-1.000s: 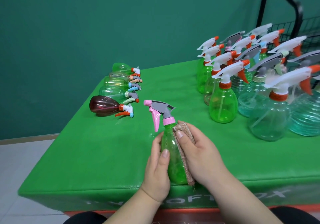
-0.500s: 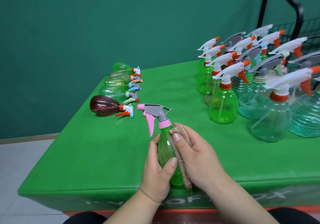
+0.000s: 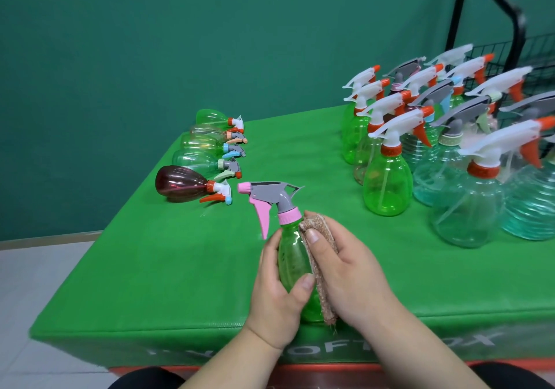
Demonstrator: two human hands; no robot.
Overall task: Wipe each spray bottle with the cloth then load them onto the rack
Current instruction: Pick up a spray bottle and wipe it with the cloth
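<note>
Green bottle [image 3: 292, 258], cloth [image 3: 322, 232] held; five bottles [image 3: 196, 160] lie flat.

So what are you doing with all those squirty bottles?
A person is wiping spray bottles clean. The left hand grips a green spray bottle with a pink trigger, upright near the front edge of the green table. The right hand presses a brown cloth against its side. A row of five bottles lies at the far left, a crowd of upright bottles waits on the right, and the black rack stands behind them.
</note>
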